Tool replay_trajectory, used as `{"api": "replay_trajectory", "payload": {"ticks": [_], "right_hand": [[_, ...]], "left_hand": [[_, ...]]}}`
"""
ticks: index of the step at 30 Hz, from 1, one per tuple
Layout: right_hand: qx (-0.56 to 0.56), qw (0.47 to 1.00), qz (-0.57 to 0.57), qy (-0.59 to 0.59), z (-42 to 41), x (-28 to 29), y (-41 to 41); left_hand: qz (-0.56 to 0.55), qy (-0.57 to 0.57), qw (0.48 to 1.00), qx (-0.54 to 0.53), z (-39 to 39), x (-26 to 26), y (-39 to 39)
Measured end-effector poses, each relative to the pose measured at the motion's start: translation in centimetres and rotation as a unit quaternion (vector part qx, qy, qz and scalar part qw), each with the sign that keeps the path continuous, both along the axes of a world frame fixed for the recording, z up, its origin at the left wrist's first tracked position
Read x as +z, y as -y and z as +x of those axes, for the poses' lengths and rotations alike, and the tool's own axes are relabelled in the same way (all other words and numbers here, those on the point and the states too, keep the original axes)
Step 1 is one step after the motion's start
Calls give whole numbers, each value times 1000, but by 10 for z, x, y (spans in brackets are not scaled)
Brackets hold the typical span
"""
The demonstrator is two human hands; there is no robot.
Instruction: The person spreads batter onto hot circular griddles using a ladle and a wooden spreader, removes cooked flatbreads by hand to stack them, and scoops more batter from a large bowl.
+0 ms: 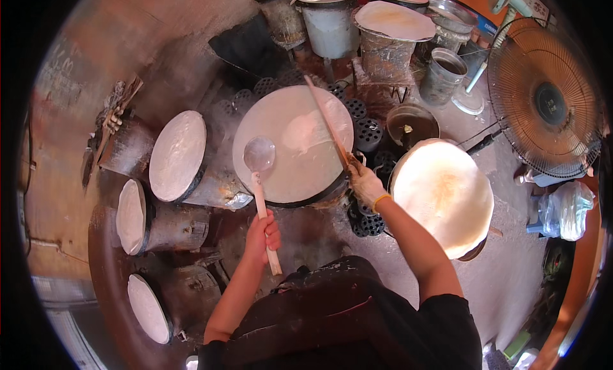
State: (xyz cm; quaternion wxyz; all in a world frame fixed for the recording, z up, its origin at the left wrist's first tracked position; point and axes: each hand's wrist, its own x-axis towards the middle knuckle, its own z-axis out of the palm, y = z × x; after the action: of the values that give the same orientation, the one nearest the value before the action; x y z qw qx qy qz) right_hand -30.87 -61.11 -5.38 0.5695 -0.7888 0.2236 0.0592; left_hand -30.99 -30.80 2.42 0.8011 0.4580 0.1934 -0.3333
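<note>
My left hand is closed around the pale wooden handle of a round metal ladle, whose bowl is over the left part of a large round griddle coated with pale batter. A thicker patch of batter lies on its right half. My right hand grips one end of a long thin wooden stick at the griddle's right edge. The stick slants up and left across the griddle to its far rim. Whether the stick touches the batter, I cannot tell.
Right of the griddle lies a stack of thin round flatbreads. Several drum stoves with pale rounds on top stand at the left and far side. Perforated coal briquettes surround the griddle. A metal pot and a large fan are at the right.
</note>
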Motion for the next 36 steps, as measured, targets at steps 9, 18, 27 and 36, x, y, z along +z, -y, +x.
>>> {"api": "replay_trajectory", "payload": {"ticks": [9,18,27,36], "right_hand": [[150,986,20,-73,-78,14,3],[46,978,203,7,-75,-22,-99],[179,980,46,70,-49,53,-96],[-43,998,37,-28,-29,41,-41]], "left_hand": [[-263,-199,944,-5,48,10,-3],[-123,-189,973,39,49,-14,29],[-448,-161,878,53,7,34,6],[-517,10,856,28,-18,66,-18]]}}
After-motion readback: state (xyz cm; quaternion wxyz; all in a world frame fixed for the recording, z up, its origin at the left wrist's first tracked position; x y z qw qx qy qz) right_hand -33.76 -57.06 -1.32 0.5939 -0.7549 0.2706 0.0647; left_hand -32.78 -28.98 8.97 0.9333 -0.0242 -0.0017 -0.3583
